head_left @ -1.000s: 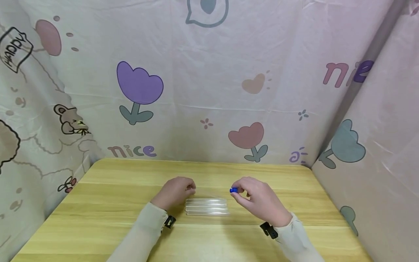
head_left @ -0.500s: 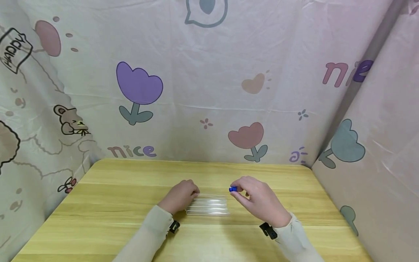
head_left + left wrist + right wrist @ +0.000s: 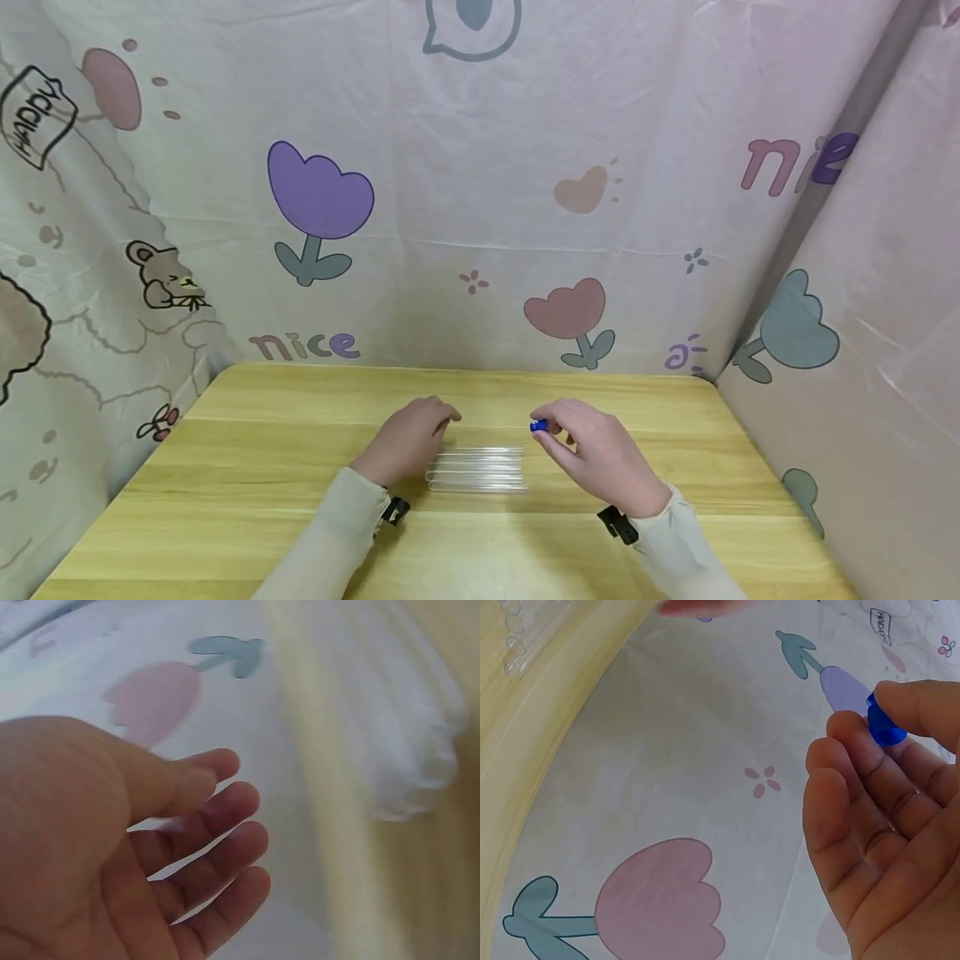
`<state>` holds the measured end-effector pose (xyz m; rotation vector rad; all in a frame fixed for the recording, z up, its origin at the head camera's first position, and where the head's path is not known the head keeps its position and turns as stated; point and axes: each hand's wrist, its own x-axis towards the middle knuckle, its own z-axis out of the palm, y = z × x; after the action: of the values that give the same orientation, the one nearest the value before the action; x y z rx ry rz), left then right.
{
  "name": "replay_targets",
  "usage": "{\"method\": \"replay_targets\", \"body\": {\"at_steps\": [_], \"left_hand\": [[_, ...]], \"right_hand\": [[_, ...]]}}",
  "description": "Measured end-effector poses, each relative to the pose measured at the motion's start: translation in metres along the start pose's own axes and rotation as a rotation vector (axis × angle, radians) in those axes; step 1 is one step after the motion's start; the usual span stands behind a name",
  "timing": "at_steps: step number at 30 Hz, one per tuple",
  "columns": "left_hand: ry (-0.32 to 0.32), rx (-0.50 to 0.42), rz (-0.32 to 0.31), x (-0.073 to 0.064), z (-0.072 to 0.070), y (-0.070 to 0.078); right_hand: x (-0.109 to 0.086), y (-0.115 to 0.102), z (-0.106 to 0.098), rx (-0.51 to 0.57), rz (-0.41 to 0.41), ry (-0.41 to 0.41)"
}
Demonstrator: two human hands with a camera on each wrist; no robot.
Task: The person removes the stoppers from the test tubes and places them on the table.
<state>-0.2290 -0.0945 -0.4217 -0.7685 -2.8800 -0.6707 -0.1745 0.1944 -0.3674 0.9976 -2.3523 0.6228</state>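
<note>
Several clear test tubes (image 3: 477, 469) lie side by side on the table, their rounded ends to the left. In the left wrist view the tubes (image 3: 412, 750) are blurred. My left hand (image 3: 405, 437) hovers by those rounded ends, thumb and fingers loosely bent, with nothing in its grasp. To the right of the tubes and raised above the table, my right hand (image 3: 592, 450) pinches a small blue stopper (image 3: 538, 426) between thumb and index finger. The right wrist view shows the stopper (image 3: 885, 727) more closely, partly covered by the thumb, with the other fingers loosely curled.
The wood-grain table (image 3: 225, 500) ends at a back edge against a printed cloth (image 3: 465, 167). More of this cloth hangs on the left and right sides. A black band sits on each wrist, over cream sleeves.
My left hand moved right to the far tubes' rounded ends, then drew back and its fingers loosened. The far tubes shifted slightly. My right hand stays nearly in place with the blue stopper.
</note>
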Motion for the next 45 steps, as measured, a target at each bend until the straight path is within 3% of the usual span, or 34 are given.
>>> {"method": "replay_targets", "body": {"at_steps": [6,12,16,22,28,34,40,45], "left_hand": [[0.072,-0.039,0.009,-0.013,-0.034,0.012],[0.152,-0.022,0.002,-0.028,-0.067,0.001],[0.151,-0.014,-0.027,-0.034,-0.079,-0.004],[0.100,-0.017,-0.015,-0.032,-0.075,-0.002],[0.091,0.050,-0.004,-0.032,-0.065,0.001],[0.062,0.057,-0.035,-0.034,-0.066,0.000],[0.035,0.047,-0.045,-0.033,-0.067,0.002],[0.017,0.042,-0.039,-0.032,-0.066,0.006]], "right_hand": [[-0.001,0.000,-0.005,0.013,0.108,-0.005],[0.001,0.001,-0.012,0.047,0.253,0.011],[0.003,0.002,-0.013,0.064,0.266,0.025],[0.003,0.005,-0.009,0.016,0.173,0.016],[-0.001,0.011,-0.004,0.001,0.172,-0.013],[-0.004,0.022,-0.002,0.014,0.256,-0.115],[-0.017,0.045,-0.004,-0.008,0.334,-0.161],[-0.030,0.056,0.000,-0.046,0.385,-0.278]]}}
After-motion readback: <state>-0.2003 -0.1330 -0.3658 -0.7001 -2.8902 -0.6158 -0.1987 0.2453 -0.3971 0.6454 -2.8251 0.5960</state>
